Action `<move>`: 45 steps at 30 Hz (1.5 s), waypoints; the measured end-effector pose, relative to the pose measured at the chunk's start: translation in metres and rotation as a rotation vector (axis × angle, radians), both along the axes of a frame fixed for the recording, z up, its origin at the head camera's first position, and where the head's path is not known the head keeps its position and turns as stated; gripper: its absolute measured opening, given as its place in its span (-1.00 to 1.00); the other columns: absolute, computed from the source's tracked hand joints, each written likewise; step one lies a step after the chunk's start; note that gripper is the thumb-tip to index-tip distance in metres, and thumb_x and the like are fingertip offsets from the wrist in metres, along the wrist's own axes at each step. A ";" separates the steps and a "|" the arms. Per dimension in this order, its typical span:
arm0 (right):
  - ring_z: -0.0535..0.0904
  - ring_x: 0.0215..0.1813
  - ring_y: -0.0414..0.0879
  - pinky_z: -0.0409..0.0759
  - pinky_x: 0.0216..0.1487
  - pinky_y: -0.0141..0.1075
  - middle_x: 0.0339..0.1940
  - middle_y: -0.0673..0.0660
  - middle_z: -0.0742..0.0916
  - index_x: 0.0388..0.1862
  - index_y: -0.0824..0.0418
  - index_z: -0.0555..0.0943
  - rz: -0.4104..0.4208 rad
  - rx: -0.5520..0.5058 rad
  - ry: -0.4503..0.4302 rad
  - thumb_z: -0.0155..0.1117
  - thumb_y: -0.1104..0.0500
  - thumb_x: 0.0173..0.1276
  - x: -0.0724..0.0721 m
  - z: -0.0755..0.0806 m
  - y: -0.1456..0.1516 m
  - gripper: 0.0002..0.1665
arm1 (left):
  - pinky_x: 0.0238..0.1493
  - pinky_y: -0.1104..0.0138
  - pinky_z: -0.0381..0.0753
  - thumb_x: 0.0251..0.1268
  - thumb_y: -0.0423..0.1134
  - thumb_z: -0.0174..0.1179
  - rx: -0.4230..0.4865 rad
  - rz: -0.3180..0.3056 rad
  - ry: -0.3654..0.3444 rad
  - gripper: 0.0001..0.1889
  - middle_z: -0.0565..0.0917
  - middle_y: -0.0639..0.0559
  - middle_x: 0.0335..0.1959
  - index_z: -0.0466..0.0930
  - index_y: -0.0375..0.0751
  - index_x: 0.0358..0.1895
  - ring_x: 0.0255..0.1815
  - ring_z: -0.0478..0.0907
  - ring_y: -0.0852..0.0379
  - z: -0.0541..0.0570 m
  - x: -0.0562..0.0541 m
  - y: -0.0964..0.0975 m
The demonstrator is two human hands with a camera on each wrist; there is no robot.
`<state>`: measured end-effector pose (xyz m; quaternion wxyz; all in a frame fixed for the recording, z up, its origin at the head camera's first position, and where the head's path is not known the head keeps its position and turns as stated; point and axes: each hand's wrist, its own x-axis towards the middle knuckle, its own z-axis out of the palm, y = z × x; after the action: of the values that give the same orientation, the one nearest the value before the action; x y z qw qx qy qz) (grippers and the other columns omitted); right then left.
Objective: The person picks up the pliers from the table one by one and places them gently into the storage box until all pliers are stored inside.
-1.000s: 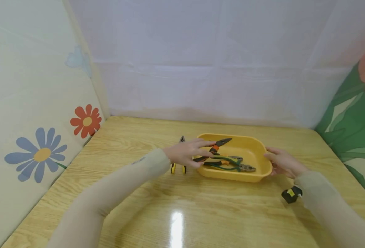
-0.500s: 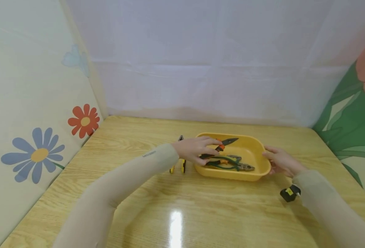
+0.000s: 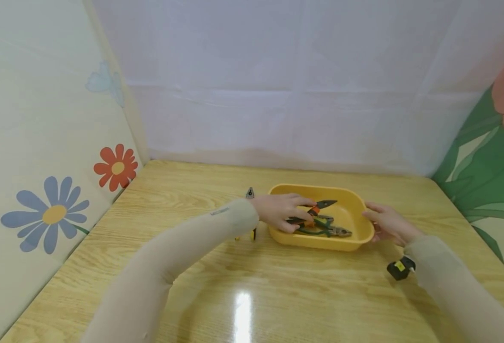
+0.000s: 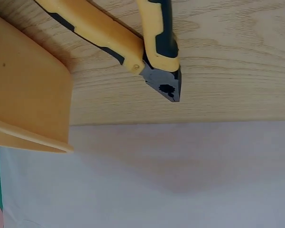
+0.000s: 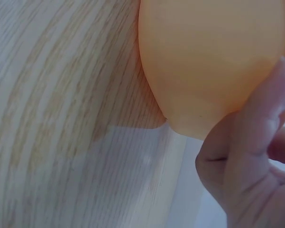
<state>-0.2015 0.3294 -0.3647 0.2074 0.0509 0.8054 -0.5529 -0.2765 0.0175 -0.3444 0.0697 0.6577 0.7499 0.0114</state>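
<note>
My left hand (image 3: 282,209) reaches over the left end of a yellow plastic basin (image 3: 346,216). Its fingers grip the dark handles of long-nose pliers (image 3: 326,203) with orange near the joint; their tips point right inside the basin. Beneath and beside them lie green-handled combination pliers (image 3: 340,232) and another pair, partly covered. At the basin's right end, my right hand (image 3: 390,224) holds the rim, thumb on top. The right wrist view shows that hand (image 5: 256,152) against the basin's outer wall (image 5: 204,61). The left hand is out of sight in the left wrist view.
Yellow-and-black pliers (image 4: 161,83) lie on the wooden table (image 3: 320,290) left of the basin, partly behind the left wrist in the head view. A small black block with a yellow label (image 3: 400,267) sits by the right wrist. White cloth (image 3: 234,119) hangs behind the table.
My left hand has moved right and slightly down with the long-nose pliers, farther into the basin. The right hand stays on the rim.
</note>
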 end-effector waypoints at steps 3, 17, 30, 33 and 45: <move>0.59 -0.41 -0.16 0.61 -0.46 -0.33 -0.27 0.09 0.61 0.50 0.46 -0.35 0.002 0.004 0.008 -0.24 0.16 0.61 0.000 0.000 0.000 -0.23 | 0.45 0.26 0.07 0.49 -0.11 -0.02 -0.024 0.021 -0.025 -0.53 0.05 -0.13 0.54 0.37 -0.03 0.40 0.51 0.04 -0.03 -0.003 -0.003 0.007; 0.57 -0.42 -0.15 0.60 -0.46 -0.34 -0.24 0.11 0.62 0.51 0.45 -0.33 -0.008 0.007 0.005 -0.24 0.16 0.61 0.000 0.000 -0.003 -0.24 | 0.38 0.25 0.20 0.49 -0.09 0.03 -0.101 -0.035 0.044 -0.56 0.17 -0.14 0.47 0.42 -0.04 0.36 0.42 0.18 -0.04 -0.017 -0.011 0.033; 0.57 -0.43 -0.16 0.59 -0.46 -0.34 -0.30 0.07 0.62 0.51 0.45 -0.32 -0.013 0.004 0.012 -0.23 0.17 0.60 0.000 -0.002 -0.002 -0.24 | 0.40 0.35 0.14 0.42 -0.27 0.01 -0.108 0.147 -0.171 -0.51 0.19 0.03 0.49 0.38 -0.01 0.40 0.46 0.15 0.08 -0.022 -0.021 0.043; 0.58 -0.43 -0.17 0.60 -0.46 -0.34 -0.31 0.07 0.62 0.51 0.45 -0.32 -0.018 0.016 0.010 -0.23 0.17 0.59 0.000 -0.001 -0.004 -0.24 | 0.41 0.34 0.13 0.42 -0.25 -0.03 -0.131 0.221 -0.210 -0.49 0.17 0.06 0.51 0.36 0.04 0.42 0.48 0.11 0.11 -0.020 -0.021 0.043; 0.58 -0.43 -0.15 0.61 -0.45 -0.32 -0.27 0.11 0.63 0.50 0.47 -0.32 -0.015 0.032 0.016 -0.25 0.18 0.60 0.001 0.001 -0.004 -0.25 | 0.41 0.38 0.11 0.48 -0.33 -0.09 -0.035 0.256 -0.132 -0.56 0.37 -0.03 0.40 0.41 -0.12 0.38 0.43 0.24 0.07 -0.032 -0.035 0.033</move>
<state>-0.2002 0.3258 -0.3641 0.1961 0.0560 0.8152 -0.5421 -0.3110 0.0509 -0.3768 0.1283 0.5531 0.8216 0.0505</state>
